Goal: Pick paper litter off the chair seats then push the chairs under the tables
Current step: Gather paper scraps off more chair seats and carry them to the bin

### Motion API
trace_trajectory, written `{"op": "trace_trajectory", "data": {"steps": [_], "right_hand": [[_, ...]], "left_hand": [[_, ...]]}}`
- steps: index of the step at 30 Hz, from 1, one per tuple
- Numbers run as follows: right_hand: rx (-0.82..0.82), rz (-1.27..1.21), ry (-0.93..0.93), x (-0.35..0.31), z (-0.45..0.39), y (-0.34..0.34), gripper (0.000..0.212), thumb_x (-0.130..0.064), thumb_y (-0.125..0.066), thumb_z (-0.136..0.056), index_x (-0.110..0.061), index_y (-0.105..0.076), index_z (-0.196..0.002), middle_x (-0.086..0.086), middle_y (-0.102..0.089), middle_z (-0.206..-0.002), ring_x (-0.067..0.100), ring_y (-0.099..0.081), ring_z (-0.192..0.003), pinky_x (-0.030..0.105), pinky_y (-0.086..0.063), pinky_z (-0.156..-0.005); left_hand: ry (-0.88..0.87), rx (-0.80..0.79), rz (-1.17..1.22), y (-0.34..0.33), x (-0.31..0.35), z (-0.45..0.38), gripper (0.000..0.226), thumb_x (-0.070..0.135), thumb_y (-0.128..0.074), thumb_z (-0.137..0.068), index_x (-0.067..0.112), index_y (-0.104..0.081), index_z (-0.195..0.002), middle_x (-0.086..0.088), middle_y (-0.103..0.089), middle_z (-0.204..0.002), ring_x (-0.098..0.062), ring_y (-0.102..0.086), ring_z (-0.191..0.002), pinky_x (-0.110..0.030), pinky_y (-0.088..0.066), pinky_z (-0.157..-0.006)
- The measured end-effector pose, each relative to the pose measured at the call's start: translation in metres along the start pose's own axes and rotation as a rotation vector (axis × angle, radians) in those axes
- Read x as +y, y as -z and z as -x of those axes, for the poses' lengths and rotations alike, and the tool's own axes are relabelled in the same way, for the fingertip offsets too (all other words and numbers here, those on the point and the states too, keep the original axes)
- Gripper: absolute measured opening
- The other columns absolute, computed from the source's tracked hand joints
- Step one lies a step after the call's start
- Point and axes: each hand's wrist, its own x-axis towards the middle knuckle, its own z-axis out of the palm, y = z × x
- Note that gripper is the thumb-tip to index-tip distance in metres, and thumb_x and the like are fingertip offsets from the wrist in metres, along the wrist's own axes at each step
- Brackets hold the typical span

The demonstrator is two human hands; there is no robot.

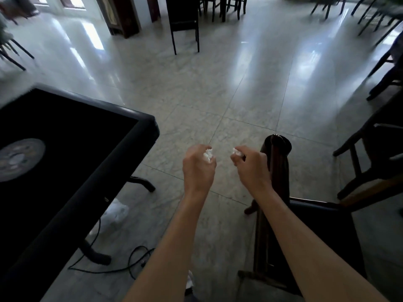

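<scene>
Both hands, left hand (198, 164) and right hand (250, 165), each clutch crumpled white paper (208, 154).

1 head-worn wide-angle view looks forward and down over both forearms at the tiled floor (218, 88), near a black table (72, 136) at left and a chair (277, 171) at right.

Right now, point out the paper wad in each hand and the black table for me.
Paper wad in left hand (208, 154): head view, on the white crumple showing past the fingers.
Paper wad in right hand (236, 151): head view, on its exposed white tip.
Black table (150, 127): head view, on its near corner rim.
</scene>
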Motion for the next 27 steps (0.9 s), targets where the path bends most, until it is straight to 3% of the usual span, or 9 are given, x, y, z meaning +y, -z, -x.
{"op": "trace_trajectory", "data": {"steps": [4, 9, 14, 20, 24, 27], "right_hand": [[0.025, 0.07, 0.01, -0.029, -0.017, -0.035, 0.015, -0.013, -0.064, -0.091, 0.002, -0.068, -0.091, 0.012, -0.069, -0.076, 0.025, -0.064, -0.073, 0.045, -0.052, -0.071], [0.047, 0.112, -0.004, -0.043, -0.043, -0.062, 0.012, -0.014, -0.064, -0.092, -0.004, -0.07, -0.095, 0.008, -0.069, -0.08, 0.021, -0.063, -0.074, 0.043, -0.054, -0.07], [0.068, 0.118, -0.056, -0.033, -0.085, -0.085, 0.014, -0.016, -0.064, -0.093, -0.009, -0.071, -0.103, 0.006, -0.071, -0.086, 0.01, -0.055, -0.073, 0.028, -0.044, -0.065], [0.065, 0.104, -0.1, 0.002, -0.16, -0.111, 0.01, -0.012, -0.063, -0.093, -0.005, -0.07, -0.093, 0.006, -0.067, -0.079, 0.019, -0.061, -0.071, 0.033, -0.047, -0.063], [0.063, 0.111, -0.156, 0.037, -0.227, -0.124, 0.011, -0.01, -0.061, -0.092, -0.003, -0.067, -0.086, 0.007, -0.064, -0.076, 0.021, -0.058, -0.069, 0.035, -0.044, -0.062], [0.082, 0.111, -0.228, 0.063, -0.279, -0.122, 0.013, -0.009, -0.059, -0.092, -0.002, -0.067, -0.084, 0.009, -0.064, -0.074, 0.023, -0.059, -0.068, 0.035, -0.043, -0.061]], "left_hand": [[-0.005, -0.053, 0.021, 0.023, -0.033, -0.036, 0.03, 0.007, -0.074, -0.079, 0.011, -0.072, -0.109, -0.009, -0.07, -0.1, -0.021, -0.063, -0.092, -0.019, -0.043, -0.08], [-0.015, -0.093, -0.003, 0.027, -0.055, -0.078, 0.028, 0.01, -0.075, -0.081, 0.014, -0.071, -0.109, -0.01, -0.069, -0.095, -0.02, -0.063, -0.085, -0.019, -0.04, -0.073], [-0.025, -0.134, -0.002, 0.011, -0.065, -0.126, 0.027, 0.013, -0.072, -0.084, 0.014, -0.071, -0.111, -0.01, -0.069, -0.099, -0.021, -0.064, -0.087, -0.027, -0.049, -0.076], [-0.052, -0.179, -0.047, -0.039, -0.073, -0.204, 0.028, 0.012, -0.073, -0.084, 0.016, -0.071, -0.112, -0.011, -0.069, -0.1, -0.022, -0.064, -0.087, -0.027, -0.048, -0.075], [-0.082, -0.213, -0.093, -0.093, -0.063, -0.27, 0.03, 0.01, -0.075, -0.082, 0.014, -0.072, -0.112, -0.012, -0.067, -0.099, -0.021, -0.062, -0.086, -0.014, -0.034, -0.071], [-0.109, -0.268, -0.098, -0.135, -0.043, -0.318, 0.03, 0.008, -0.073, -0.083, 0.013, -0.072, -0.113, -0.013, -0.066, -0.101, -0.023, -0.062, -0.087, -0.018, -0.038, -0.072]]}}
